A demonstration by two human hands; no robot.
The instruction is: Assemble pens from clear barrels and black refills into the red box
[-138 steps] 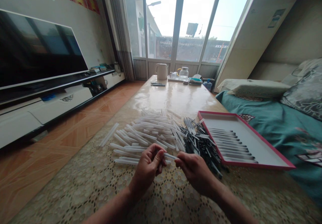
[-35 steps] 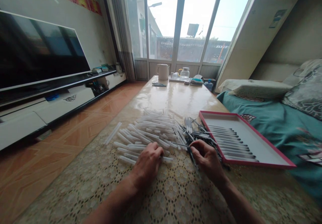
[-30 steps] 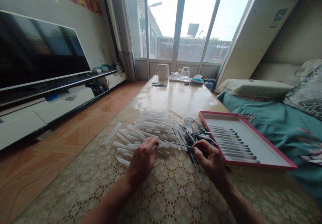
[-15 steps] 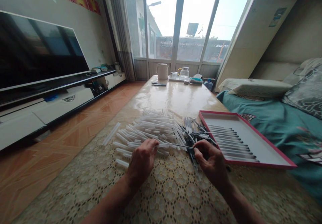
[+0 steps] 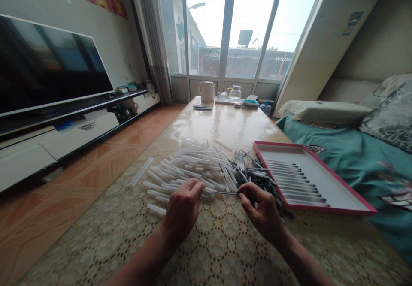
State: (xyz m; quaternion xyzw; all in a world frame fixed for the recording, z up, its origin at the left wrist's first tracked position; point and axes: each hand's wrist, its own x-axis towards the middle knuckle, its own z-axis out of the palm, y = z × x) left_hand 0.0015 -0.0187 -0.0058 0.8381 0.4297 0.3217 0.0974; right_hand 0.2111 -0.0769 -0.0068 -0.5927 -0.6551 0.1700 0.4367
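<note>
In the head view, the hands have drawn closer since half a second ago: the left hand, fingers closed on a translucent white plastic tube, meets the right hand, whose thumb and forefinger pinch a slim grey-black rod (a pen refill, perhaps), so the rod, held end-on over the flower-patterned tabletop, seems to be entering the tube. The small bluish label at right is unreadable.

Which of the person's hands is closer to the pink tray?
The right. The right hand is just left of the tray; the left hand is farther left, by the white tubes.
</note>
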